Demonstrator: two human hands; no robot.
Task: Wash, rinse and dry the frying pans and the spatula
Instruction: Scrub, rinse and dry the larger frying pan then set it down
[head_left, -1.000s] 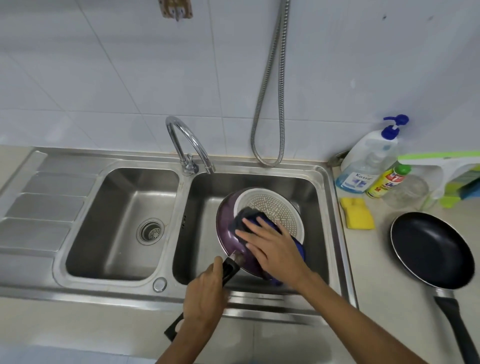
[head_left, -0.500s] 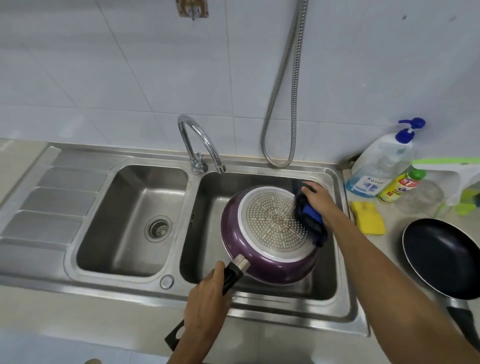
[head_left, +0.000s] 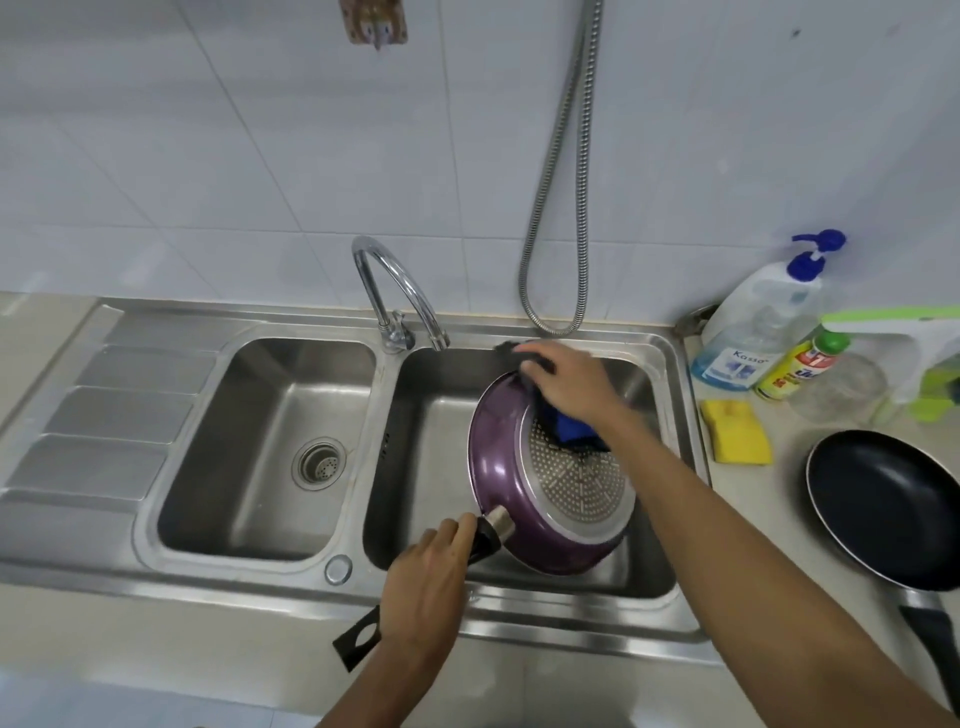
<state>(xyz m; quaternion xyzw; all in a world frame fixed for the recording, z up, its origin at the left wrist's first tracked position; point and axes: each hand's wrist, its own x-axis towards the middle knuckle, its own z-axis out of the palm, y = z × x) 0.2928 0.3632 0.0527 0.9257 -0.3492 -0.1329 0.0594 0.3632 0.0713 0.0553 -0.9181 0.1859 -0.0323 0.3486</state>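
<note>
Purple pan (head_left: 501, 470): held bottom-up and tilted over the right basin (head_left: 431, 467) of the sink, just right of the tap (head_left: 395, 296); judged to be in the drying or wiping step, since no water runs from the tap.
Left hand (head_left: 423, 582): closed around the purple pan's black handle (head_left: 358, 636), in front of the right basin.
Right hand (head_left: 566, 382): pressing a dark blue cloth (head_left: 566, 428) onto the pan's far rim, fingers curled over it.
Black pan (head_left: 891, 506): lies face-up on the counter, well to the right of the tap; whether it is already cleaned cannot be told.
Spatula: not in view.
Yellow sponge (head_left: 735, 431): idle on the counter, between the right basin and the black pan.
Left to do: finishing the purple pan, perhaps the black one, and the spatula, by this reading.
Change from half a second ago: the right hand and cloth have slid from the pan's right edge round to its far edge, nearer the tap; the left hand's grip is unchanged.
</note>
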